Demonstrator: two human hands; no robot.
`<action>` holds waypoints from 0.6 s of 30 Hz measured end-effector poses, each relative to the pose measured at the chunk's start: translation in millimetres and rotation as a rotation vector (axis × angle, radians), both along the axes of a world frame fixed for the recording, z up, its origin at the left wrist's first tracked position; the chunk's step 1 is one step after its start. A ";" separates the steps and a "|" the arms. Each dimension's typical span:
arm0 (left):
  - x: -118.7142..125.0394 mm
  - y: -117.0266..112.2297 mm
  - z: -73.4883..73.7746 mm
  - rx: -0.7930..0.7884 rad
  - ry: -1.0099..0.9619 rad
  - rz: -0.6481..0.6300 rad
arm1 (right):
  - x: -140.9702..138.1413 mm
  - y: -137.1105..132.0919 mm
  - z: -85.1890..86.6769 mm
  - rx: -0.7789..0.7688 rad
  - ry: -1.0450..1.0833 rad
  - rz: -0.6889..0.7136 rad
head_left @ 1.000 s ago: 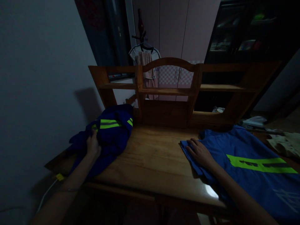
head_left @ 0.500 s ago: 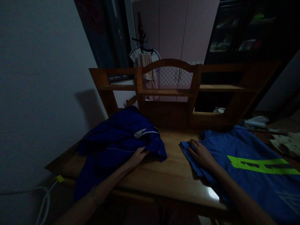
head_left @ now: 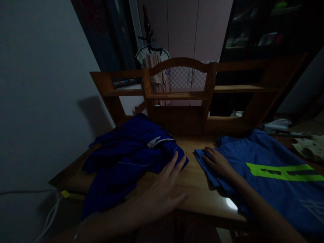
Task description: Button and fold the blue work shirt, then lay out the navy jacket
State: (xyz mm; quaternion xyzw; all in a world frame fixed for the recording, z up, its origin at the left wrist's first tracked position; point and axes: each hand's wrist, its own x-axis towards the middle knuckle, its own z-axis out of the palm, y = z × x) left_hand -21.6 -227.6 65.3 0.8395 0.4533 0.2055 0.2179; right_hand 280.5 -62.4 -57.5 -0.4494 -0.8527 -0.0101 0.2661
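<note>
A crumpled dark blue garment [head_left: 131, 145] with a small whitish patch lies heaped on the left of the wooden desk [head_left: 194, 192]. My left hand [head_left: 164, 189] is raised in front of its right end, fingers stretched and thumb apart, with nothing held. Whether the fingertips touch the cloth I cannot tell. On the right, a lighter blue shirt [head_left: 240, 152] with a bright yellow-green stripe is spread over the desk and past its front edge. My right hand [head_left: 217, 162] lies flat on the shirt's sleeve, fingers spread.
Along the desk's back runs a wooden shelf unit [head_left: 177, 96]. A bare wall [head_left: 45, 101] borders the left side, with a white cable [head_left: 52, 212] at the lower left. Behind stands a coat rack [head_left: 146, 23] with hanging clothes. Patterned cloth [head_left: 308, 146] lies at far right.
My left hand has let go of the dark blue garment's edge and moved right and nearer, opening up. The garment's right end has shifted slightly right. My right hand stays on the shirt.
</note>
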 end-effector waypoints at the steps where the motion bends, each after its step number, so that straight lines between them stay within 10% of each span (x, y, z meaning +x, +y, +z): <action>1: -5.5 8.1 5.6 0.069 0.036 0.017 | -0.1 -0.4 0.3 -0.003 0.002 0.000; 6: -73.6 91.3 11.4 0.447 0.318 0.047 | -0.7 -2.9 2.3 -0.002 0.014 -0.012; 10: -147.5 144.7 12.1 0.635 0.552 0.371 | 1.8 -1.8 0.3 -0.006 0.005 0.000; 18: -244.4 171.5 -35.4 0.228 0.710 0.697 | 5.2 -0.1 0.2 -0.024 -0.009 0.015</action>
